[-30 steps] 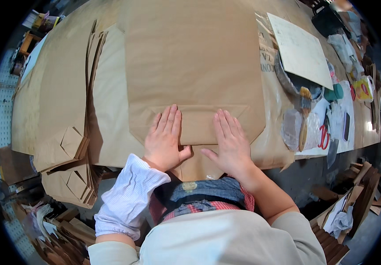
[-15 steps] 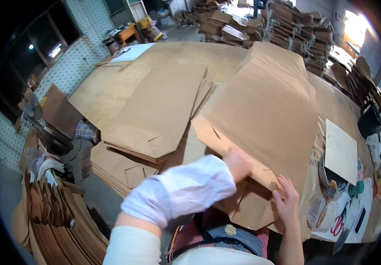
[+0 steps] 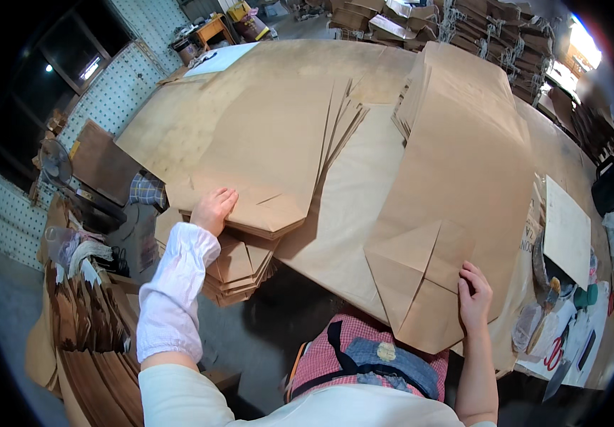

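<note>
My left hand [image 3: 213, 208], in a white sleeve cover, lies flat with fingers apart on the near corner of the top brown paper bag [image 3: 264, 164] of a fanned stack at the left. My right hand [image 3: 473, 293] rests on the near end of a large folded brown paper bag [image 3: 463, 185], pinching its edge beside the folded diamond-shaped bottom flap [image 3: 421, 274]. That bag lies on a pile of similar bags in front of me.
A big table [image 3: 179, 121] covered in brown paper fills the view. A lower stack of folded bags [image 3: 239, 267] sits at the left front. A white sheet [image 3: 567, 231], red scissors [image 3: 553, 353] and small items lie at right. Bundled bags [image 3: 478, 28] stand at back.
Both hands were pressing flat on one bag's bottom fold. My view has turned left; my left hand has reached out to the left stack while my right stays on the folded bag.
</note>
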The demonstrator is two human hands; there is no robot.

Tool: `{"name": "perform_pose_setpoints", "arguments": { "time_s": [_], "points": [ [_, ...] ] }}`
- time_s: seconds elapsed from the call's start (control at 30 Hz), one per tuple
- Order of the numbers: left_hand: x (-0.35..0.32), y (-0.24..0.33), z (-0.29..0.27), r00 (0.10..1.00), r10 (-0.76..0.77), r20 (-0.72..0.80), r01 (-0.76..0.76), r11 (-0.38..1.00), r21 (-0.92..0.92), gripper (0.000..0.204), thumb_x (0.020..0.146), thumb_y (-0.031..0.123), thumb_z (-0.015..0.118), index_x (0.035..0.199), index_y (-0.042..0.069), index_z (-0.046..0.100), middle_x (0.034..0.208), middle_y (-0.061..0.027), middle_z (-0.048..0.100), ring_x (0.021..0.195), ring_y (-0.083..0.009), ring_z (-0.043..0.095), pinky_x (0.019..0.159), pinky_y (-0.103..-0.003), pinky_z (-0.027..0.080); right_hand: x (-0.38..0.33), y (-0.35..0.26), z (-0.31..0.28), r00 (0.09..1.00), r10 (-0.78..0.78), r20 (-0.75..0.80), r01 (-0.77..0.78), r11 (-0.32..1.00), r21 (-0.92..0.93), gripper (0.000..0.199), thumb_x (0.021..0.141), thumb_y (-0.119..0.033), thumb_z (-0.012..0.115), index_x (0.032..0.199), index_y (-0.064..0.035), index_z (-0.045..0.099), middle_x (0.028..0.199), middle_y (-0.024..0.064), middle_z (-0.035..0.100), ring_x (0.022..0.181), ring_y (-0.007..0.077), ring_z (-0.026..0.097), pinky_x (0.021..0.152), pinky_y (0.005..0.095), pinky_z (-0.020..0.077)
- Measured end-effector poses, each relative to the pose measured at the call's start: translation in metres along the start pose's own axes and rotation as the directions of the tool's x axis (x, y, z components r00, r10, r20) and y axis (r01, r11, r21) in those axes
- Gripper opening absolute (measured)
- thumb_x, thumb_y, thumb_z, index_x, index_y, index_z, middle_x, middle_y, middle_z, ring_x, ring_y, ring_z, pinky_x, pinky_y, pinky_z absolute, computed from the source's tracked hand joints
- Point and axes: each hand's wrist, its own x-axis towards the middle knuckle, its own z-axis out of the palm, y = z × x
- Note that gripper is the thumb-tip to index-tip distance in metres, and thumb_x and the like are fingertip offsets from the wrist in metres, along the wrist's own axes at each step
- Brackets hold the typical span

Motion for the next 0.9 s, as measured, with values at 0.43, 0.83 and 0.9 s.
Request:
{"name": "perform_pose_setpoints", "arguments": {
  "time_s": [0.43, 0.83, 0.9],
  "points": [
    [0.106, 0.181, -0.058, 0.962, 0.148, 0.231, 0.0, 0.843, -0.539, 0.065, 0.071, 0.004, 0.072, 0.132, 0.001, 0.048, 0.132, -0.0145, 0.052, 0.125, -0.0328, 0.047, 0.103, -0.042, 0.04, 0.005, -0.009, -0.06, 0.988, 0.142, 0.06, -0.123, 0.962, -0.242, 0.043, 0.077, -0.003, 0.071, 0.118, 0.0023, 0.059, 0.117, 0.0166, 0.059, 0.11, 0.0325, 0.058, 0.096, 0.0372, 0.0475],
    [0.223, 0.279, 0.035, 0.801, 0.288, 0.524, 0.201, 0.695, -0.69, 0.022, 0.068, 0.004, 0.067, 0.09, -0.002, 0.068, 0.08, -0.0171, 0.068, 0.075, -0.0344, 0.065, 0.07, -0.04, 0.053, 0.058, 0.01, -0.081, 0.87, 0.312, 0.383, -0.127, 0.89, -0.437, 0.022, 0.067, -0.011, 0.074, 0.084, 0.0004, 0.064, 0.085, 0.0094, 0.064, 0.091, 0.0291, 0.062, 0.08, 0.0373, 0.0503],
    [0.201, 0.279, 0.034, 0.889, 0.35, 0.296, -0.106, 0.785, -0.61, 0.015, 0.07, 0.004, 0.064, 0.085, 0.003, 0.067, 0.083, -0.0143, 0.066, 0.077, -0.033, 0.065, 0.069, -0.04, 0.053, 0.048, 0.022, -0.08, 0.905, -0.017, 0.426, 0.248, 0.834, -0.493, 0.012, 0.068, -0.007, 0.067, 0.077, -0.0001, 0.063, 0.08, 0.0077, 0.063, 0.088, 0.0265, 0.062, 0.077, 0.0365, 0.0503]
  ]
}}
